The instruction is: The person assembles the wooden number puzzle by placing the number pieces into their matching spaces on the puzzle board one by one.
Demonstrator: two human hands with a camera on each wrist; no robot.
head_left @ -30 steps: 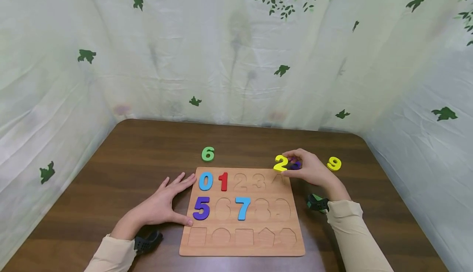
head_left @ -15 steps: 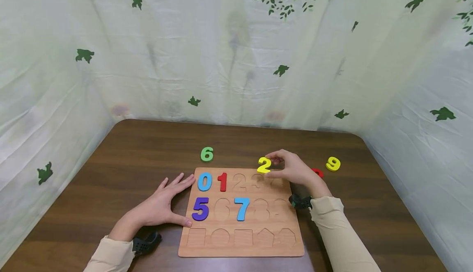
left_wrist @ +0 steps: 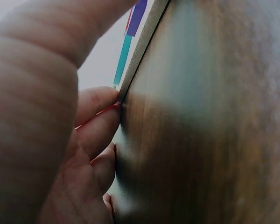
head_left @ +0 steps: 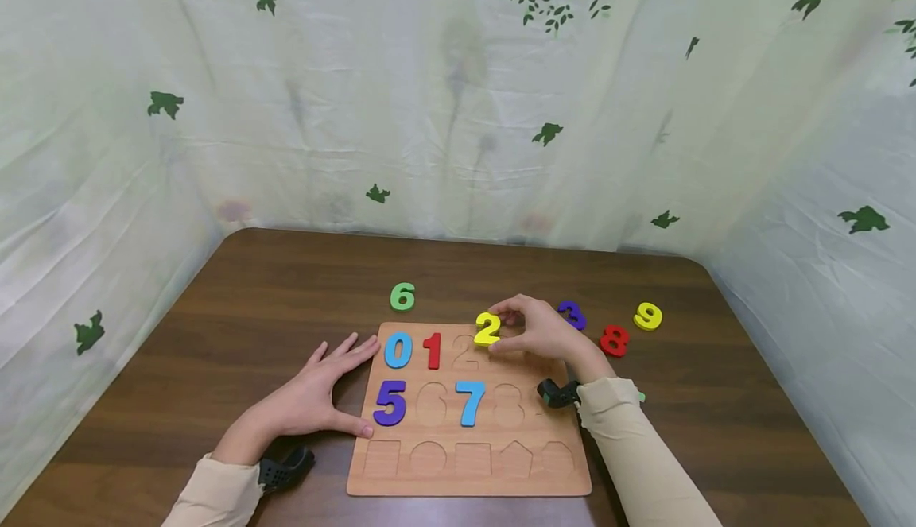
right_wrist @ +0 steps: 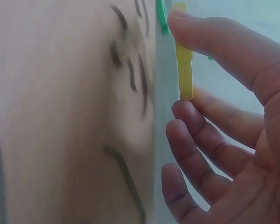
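Note:
My right hand (head_left: pixel 537 332) pinches a yellow number 2 piece (head_left: pixel 487 329) between thumb and fingers, over the top row of a wooden number puzzle board (head_left: pixel 468 479). The right wrist view shows this yellow 2 (right_wrist: pixel 185 77) edge-on, upright between thumb and fingertips. Spread out at the board's left edge, my left hand (head_left: pixel 308 396) touches it with thumb and fingertips. A blue 0 (head_left: pixel 397 350), red 1 (head_left: pixel 432 350), purple 5 (head_left: pixel 390 404) and light blue 7 (head_left: pixel 470 404) sit on the board. The outline of a 2 lies just below the held piece, partly covered.
A green 6 (head_left: pixel 402 296) lies behind the board. To its right are a purple 3 (head_left: pixel 572 315), a red 8 (head_left: pixel 614 341) and a yellow 9 (head_left: pixel 648 316). A green piece (head_left: pixel 642 397) peeks out beside the right sleeve. A printed curtain (head_left: pixel 458 114) surrounds the table.
My right hand has carried the yellow 2 leftward from the board's back right corner to near the 2 outline, uncovering the purple 3 and red 8. The left hand stays put.

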